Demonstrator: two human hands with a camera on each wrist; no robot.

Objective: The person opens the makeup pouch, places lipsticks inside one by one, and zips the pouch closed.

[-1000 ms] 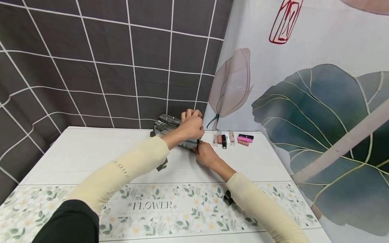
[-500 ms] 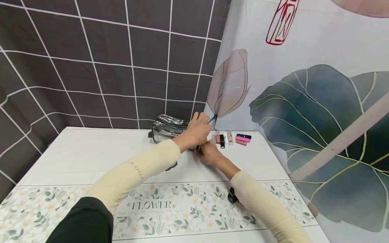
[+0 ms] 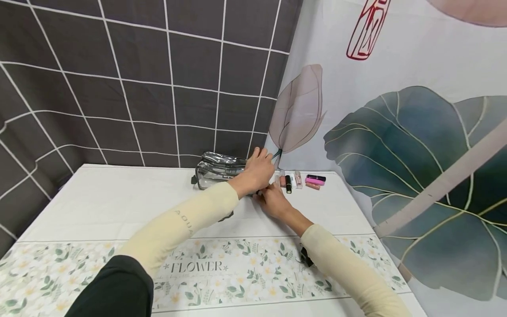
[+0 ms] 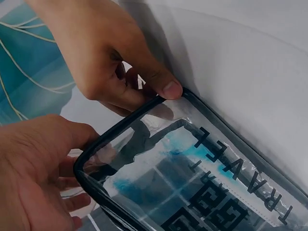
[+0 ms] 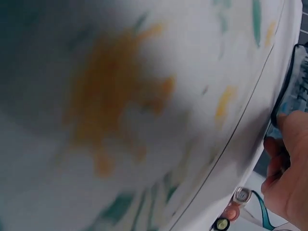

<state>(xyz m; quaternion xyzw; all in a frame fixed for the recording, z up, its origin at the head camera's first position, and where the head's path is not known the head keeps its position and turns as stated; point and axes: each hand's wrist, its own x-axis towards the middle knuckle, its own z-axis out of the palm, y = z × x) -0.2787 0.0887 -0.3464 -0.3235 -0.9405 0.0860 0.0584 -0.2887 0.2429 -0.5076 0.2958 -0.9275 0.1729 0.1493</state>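
A clear plastic travel bag point(image 3: 214, 176) with black piping lies near the table's back edge; "TRAVEL" is printed on its clear panel point(image 4: 231, 168). My left hand point(image 3: 259, 169) is at the bag's right end, and the left wrist view has this hand point(image 4: 38, 168) with thumb and curled fingers at the piped edge, partly hidden behind it. My right hand point(image 3: 274, 200) grips the near corner. Its thumb presses the piping on top, as the left wrist view of the right hand point(image 4: 110, 62) makes plain. The right wrist view catches only part of the right hand point(image 5: 288, 173) at the bag.
Right of the hands lie several small cosmetics, among them a black lipstick tube point(image 3: 288, 185) and a pink tube point(image 3: 315, 181). A floral runner point(image 3: 206, 281) crosses the white table point(image 3: 130, 198). Behind it hangs a dark grid-patterned cloth point(image 3: 138, 101), with a leaf-printed cloth point(image 3: 416, 154) at right.
My left hand has moved right along the bag to its right end, uncovering more of the bag's top. The right hand has shifted slightly right, still at the near corner.
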